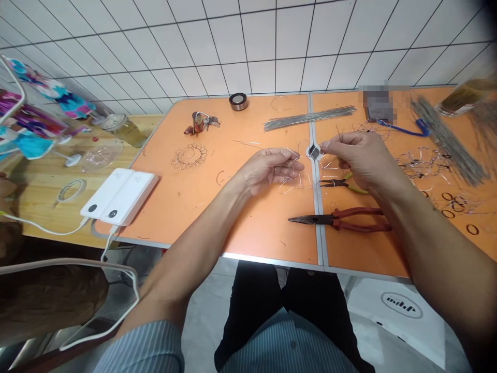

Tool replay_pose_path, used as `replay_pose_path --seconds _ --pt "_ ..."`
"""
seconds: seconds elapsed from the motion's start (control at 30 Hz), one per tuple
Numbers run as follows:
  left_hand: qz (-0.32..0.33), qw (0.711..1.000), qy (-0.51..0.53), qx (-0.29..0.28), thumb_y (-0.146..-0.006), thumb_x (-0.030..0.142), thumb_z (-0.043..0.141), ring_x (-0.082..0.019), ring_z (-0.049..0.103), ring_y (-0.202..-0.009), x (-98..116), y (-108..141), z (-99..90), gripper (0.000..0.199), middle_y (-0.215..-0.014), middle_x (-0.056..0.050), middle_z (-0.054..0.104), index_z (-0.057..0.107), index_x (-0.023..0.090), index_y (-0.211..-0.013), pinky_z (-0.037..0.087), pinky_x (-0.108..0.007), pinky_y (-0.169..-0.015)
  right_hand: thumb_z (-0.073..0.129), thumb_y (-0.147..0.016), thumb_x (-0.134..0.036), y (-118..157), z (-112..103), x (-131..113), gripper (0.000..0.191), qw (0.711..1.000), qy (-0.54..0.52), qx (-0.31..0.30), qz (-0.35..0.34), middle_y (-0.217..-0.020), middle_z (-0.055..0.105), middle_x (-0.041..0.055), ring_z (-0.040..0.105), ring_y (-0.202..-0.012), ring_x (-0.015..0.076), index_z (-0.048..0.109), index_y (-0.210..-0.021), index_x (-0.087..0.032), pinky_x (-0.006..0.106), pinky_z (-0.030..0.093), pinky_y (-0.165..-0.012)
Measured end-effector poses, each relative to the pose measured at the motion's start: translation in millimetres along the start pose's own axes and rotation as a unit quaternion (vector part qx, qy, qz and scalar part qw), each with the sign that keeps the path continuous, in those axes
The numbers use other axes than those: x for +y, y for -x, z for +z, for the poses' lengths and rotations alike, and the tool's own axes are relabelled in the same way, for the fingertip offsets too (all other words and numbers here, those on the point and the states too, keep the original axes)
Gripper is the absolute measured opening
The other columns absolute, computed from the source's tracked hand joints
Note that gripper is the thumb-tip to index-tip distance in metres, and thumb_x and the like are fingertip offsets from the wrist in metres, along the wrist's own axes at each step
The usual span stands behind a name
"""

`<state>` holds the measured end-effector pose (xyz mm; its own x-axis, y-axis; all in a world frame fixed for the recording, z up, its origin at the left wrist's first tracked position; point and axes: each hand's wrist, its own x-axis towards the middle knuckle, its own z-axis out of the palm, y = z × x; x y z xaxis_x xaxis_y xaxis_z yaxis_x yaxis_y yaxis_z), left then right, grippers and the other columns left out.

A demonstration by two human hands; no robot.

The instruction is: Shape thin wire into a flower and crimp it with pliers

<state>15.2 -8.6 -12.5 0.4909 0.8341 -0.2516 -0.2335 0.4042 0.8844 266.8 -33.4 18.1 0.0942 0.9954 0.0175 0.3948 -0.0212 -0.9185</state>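
Note:
My left hand [267, 168] is closed, its fingers curled round a thin bent wire piece [295, 181] with several looped or spiky ends. To its right, my right hand [359, 155] pinches with thumb and forefinger over the table's seam; a fine wire seems to be at the fingertips, too thin to make out fully. Beneath the right hand lie small pliers [337, 183] with yellow handles, partly covered by it. Nearer me, red-handled long-nose pliers [337, 219] rest across the seam. A flower-shaped wire ring [189, 156] lies on the table left of my hands.
On the orange folding table [256, 233] are a bundle of straight wires [303, 119], a tape roll [238, 102], a small brown-and-silver ornament [201, 123], tangled wire pieces [421, 163] and dark rings [472, 229]. White boxes [120, 196] with cables sit left; a drink cup [124, 129] stands behind.

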Motion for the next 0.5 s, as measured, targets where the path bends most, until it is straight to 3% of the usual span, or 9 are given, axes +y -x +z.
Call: replay_pose_path --seconds 0.13,0.3,0.5 --pt "0.021 0.999 -0.029 0.010 -0.107 0.036 0.082 -0.017 0.085 -0.082 -2 0 0.3 0.022 -0.102 -0.012 0.090 0.085 0.014 -0.103 0.066 -0.027 -0.080 0.093 -0.089 -0.052 -2 1 3 0.041 1.000 0.009 -0.002 0.012 -0.064 0.045 0.0008 0.034 -0.064 0.0179 0.069 -0.065 -0.028 0.040 0.024 -0.061" --pt "0.028 0.999 -0.042 0.003 -0.102 0.042 0.089 -0.019 0.085 -0.084 -2 1 0.1 0.027 -0.105 -0.013 0.091 0.086 0.015 -0.106 0.067 -0.029 -0.083 0.093 -0.091 -0.048 -5 0 8 0.035 1.000 -0.008 0.001 0.012 -0.063 0.044 0.0000 0.033 -0.063 0.0169 0.074 -0.069 -0.027 0.039 0.020 -0.062" --pt "0.032 0.999 -0.035 -0.010 -0.094 0.018 0.087 -0.018 0.085 -0.082 4 4 0.9 0.012 -0.100 -0.011 0.090 0.085 0.015 -0.106 0.068 -0.031 -0.083 0.095 -0.091 -0.042 -10 -1 13 0.032 0.999 -0.040 0.013 0.006 -0.069 0.051 -0.0001 0.035 -0.065 0.0152 0.076 -0.071 -0.025 0.038 0.023 -0.064"
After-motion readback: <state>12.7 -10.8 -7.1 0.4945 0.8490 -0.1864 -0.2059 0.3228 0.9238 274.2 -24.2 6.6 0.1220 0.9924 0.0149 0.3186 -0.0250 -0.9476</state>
